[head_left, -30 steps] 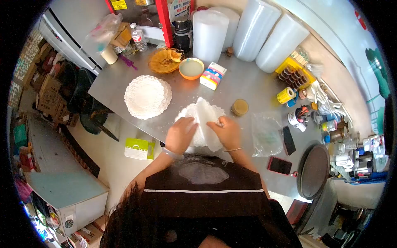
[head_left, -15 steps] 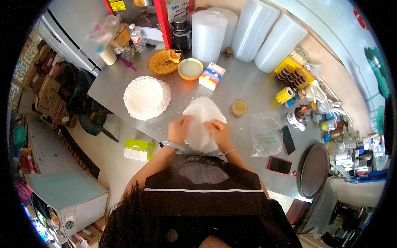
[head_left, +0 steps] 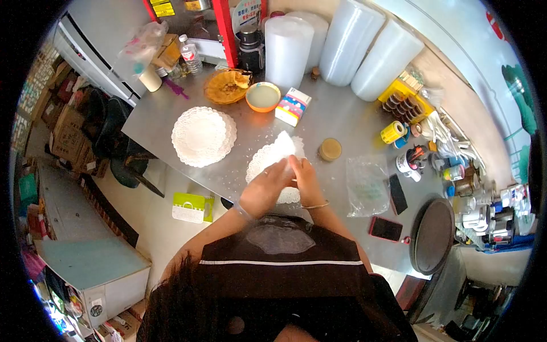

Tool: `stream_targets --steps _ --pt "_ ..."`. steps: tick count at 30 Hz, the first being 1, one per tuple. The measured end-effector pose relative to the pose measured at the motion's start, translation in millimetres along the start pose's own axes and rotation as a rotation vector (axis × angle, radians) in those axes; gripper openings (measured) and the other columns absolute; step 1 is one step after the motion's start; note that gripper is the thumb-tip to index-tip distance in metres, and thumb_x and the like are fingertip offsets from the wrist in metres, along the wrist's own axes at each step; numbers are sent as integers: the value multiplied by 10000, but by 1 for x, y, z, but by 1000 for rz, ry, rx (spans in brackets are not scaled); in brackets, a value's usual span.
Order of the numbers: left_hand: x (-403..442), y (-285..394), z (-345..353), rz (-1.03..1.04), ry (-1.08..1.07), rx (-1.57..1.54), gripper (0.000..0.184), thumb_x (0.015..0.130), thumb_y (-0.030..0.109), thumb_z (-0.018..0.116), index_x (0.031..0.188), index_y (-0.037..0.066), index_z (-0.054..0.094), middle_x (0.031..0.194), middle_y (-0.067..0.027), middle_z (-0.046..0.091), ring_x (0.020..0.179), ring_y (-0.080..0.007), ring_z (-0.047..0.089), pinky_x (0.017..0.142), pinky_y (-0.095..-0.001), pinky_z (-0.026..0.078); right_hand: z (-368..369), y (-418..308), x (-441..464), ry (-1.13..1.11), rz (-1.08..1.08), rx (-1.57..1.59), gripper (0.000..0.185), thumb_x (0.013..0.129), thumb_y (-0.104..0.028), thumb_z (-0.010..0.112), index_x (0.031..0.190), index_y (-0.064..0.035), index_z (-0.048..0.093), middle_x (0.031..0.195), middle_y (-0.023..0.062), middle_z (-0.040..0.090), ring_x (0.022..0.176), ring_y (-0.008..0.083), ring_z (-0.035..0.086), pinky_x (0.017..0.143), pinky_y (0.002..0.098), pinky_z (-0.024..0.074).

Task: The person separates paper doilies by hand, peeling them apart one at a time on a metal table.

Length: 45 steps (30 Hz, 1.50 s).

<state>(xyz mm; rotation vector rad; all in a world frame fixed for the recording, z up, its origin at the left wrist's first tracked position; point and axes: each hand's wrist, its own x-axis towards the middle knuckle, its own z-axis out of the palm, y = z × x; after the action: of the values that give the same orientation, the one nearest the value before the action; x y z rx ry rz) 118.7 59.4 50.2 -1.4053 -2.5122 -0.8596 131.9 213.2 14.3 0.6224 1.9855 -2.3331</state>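
Observation:
My left hand [head_left: 265,188] and my right hand [head_left: 305,179] meet over the middle of the metal table's near side. Their fingers are closed around a bunched white paper doily [head_left: 283,143], whose upper end sticks out above the fingertips. Beneath them lie more white paper doilies [head_left: 259,162] with lacy edges, partly covered by my hands. To the left sits a round stack of scalloped paper doilies [head_left: 203,137]. White paper bits are scattered around the doilies under my hands.
Behind stand an orange bowl [head_left: 262,97], a tissue box [head_left: 293,106] and tall plastic rolls [head_left: 289,51]. On the right are a small cup [head_left: 330,149], a clear plastic bag [head_left: 366,185], a phone [head_left: 385,228] and a round dark tray [head_left: 432,236]. The metal table [head_left: 154,125] ends at left.
My hands were apart, pinching at a spread doily. Now they have come together, and the doily is gathered up between them. More of the doilies underneath shows on the left.

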Motion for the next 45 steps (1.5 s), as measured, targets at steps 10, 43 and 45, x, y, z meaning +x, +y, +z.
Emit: stream_targets --steps 10,43,45 --pt "-25 -44 -10 -775 473 -1922 572 931 342 494 1366 -1 351 1372 -158 420 1232 -272 444 1002 -412 379 -34 -16 -18 -24 -94 139 433 799 -95 654 1192 2 501 1041 64 620 921 174 603 822 309 483" --pt "-116 -254 -11 -1321 916 -1228 399 862 92 586 1235 -20 497 1152 -126 585 1042 -245 561 879 -356 467 -35 77 -7 -243 -706 -1155 494 763 -309 712 1181 -95 558 1257 111 513 1121 285 512 918 371 448" --pt "-123 -251 -9 -1352 728 -902 458 827 54 632 1249 -25 474 1134 -125 588 1033 -244 558 870 -361 467 -38 88 -7 -316 -750 -1219 509 725 -316 733 1161 -110 571 1264 115 507 1160 298 476 947 385 426"
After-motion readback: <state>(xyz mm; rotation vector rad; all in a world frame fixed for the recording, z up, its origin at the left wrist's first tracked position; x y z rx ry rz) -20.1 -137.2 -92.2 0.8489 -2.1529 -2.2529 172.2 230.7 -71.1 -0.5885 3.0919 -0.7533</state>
